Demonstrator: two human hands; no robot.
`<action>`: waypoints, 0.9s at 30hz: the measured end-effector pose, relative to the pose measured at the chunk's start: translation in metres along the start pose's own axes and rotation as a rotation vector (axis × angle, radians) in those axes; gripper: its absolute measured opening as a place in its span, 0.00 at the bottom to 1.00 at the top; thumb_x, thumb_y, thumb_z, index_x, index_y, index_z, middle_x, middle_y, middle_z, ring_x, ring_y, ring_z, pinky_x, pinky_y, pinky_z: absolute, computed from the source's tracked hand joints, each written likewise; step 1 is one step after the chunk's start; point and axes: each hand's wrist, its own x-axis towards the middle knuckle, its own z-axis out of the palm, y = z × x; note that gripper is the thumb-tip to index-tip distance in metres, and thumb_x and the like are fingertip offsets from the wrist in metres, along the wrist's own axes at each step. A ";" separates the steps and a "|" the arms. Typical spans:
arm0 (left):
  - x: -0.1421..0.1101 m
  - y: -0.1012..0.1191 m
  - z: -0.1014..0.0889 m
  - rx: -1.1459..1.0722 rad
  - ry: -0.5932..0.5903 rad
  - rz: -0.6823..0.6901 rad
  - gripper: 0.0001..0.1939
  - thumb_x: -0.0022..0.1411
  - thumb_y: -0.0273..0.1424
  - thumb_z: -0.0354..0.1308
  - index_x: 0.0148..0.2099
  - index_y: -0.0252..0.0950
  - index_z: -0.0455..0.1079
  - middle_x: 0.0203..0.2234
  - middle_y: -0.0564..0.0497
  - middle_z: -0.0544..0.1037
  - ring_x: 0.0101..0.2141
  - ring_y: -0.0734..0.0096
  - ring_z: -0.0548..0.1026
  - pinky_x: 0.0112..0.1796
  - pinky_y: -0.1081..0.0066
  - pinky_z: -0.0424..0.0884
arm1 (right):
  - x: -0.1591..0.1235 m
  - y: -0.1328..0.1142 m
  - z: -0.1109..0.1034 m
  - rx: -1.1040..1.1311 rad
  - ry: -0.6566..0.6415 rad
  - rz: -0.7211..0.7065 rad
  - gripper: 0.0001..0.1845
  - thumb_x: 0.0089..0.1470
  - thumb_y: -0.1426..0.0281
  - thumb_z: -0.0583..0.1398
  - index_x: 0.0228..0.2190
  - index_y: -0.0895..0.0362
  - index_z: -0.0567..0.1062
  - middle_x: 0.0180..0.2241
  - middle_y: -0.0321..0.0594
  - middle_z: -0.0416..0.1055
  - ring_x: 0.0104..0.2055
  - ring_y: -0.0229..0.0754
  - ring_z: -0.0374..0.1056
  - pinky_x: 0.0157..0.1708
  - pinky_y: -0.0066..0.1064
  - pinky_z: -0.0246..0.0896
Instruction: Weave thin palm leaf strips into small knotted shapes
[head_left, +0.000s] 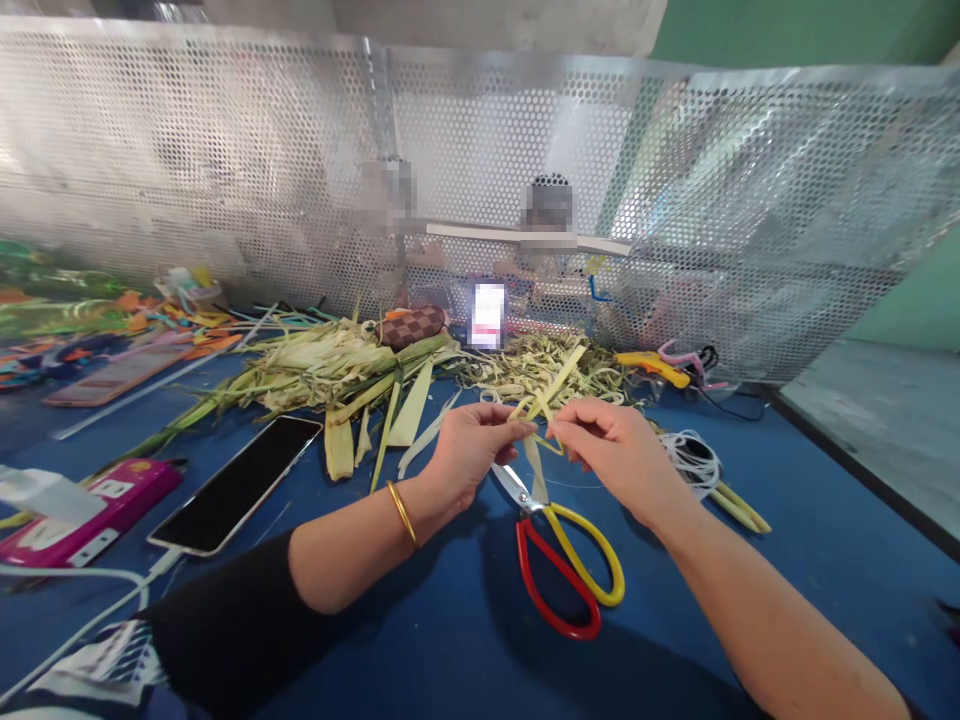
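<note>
Pale green-yellow leaf strips (555, 385), crossed over one another, are pinched between my two hands. My left hand (480, 440), a gold bangle on its wrist, grips them from the left with thumb and finger pressed together. From the right, my right hand (611, 445) pinches the same strips, its inner fingers partly hidden. One strip hangs down between the hands. Scissors (566, 570) with one red and one yellow handle lie on the blue table just below, their blades partly covered by my left hand.
Behind my hands lie a pile of leaves (322, 365) and a heap of thin strips (525, 365). A phone (240, 485) on a cable and a magenta power strip (90, 510) are at left. Coiled white cord (690, 462) sits right. A perforated screen (480, 130) borders the table.
</note>
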 end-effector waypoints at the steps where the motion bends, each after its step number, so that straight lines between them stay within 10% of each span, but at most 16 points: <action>1: 0.000 0.000 0.000 0.014 0.012 0.010 0.11 0.40 0.33 0.67 0.25 0.33 0.71 0.16 0.56 0.69 0.17 0.82 0.63 0.19 0.77 0.58 | 0.000 0.001 0.000 -0.025 -0.014 0.004 0.11 0.49 0.64 0.56 0.19 0.56 0.69 0.18 0.32 0.62 0.21 0.35 0.58 0.22 0.27 0.52; 7: 0.002 -0.004 0.000 0.077 0.034 0.063 0.09 0.42 0.33 0.65 0.26 0.33 0.72 0.18 0.55 0.71 0.17 0.81 0.63 0.20 0.77 0.60 | 0.000 0.000 0.003 -0.123 -0.134 0.041 0.11 0.47 0.67 0.54 0.17 0.55 0.65 0.17 0.31 0.61 0.22 0.36 0.59 0.23 0.27 0.50; 14: 0.001 -0.007 -0.003 0.427 -0.113 0.197 0.08 0.48 0.35 0.62 0.27 0.34 0.75 0.18 0.54 0.72 0.18 0.81 0.61 0.20 0.77 0.55 | -0.002 -0.003 0.009 -0.309 0.041 0.071 0.10 0.51 0.66 0.53 0.21 0.54 0.67 0.16 0.32 0.64 0.20 0.37 0.61 0.23 0.28 0.51; 20: -0.001 -0.002 -0.006 0.538 -0.238 0.223 0.08 0.51 0.34 0.59 0.31 0.36 0.77 0.16 0.55 0.69 0.18 0.79 0.61 0.21 0.78 0.55 | 0.001 0.002 0.004 0.021 -0.047 0.183 0.10 0.49 0.65 0.56 0.35 0.55 0.68 0.15 0.29 0.65 0.14 0.35 0.59 0.16 0.26 0.52; 27: -0.004 -0.001 -0.005 0.524 -0.419 0.131 0.04 0.50 0.32 0.60 0.28 0.38 0.75 0.15 0.58 0.67 0.16 0.80 0.62 0.20 0.78 0.58 | 0.005 0.008 0.000 0.275 -0.197 0.300 0.09 0.47 0.66 0.57 0.20 0.56 0.68 0.07 0.24 0.53 0.09 0.29 0.46 0.10 0.22 0.39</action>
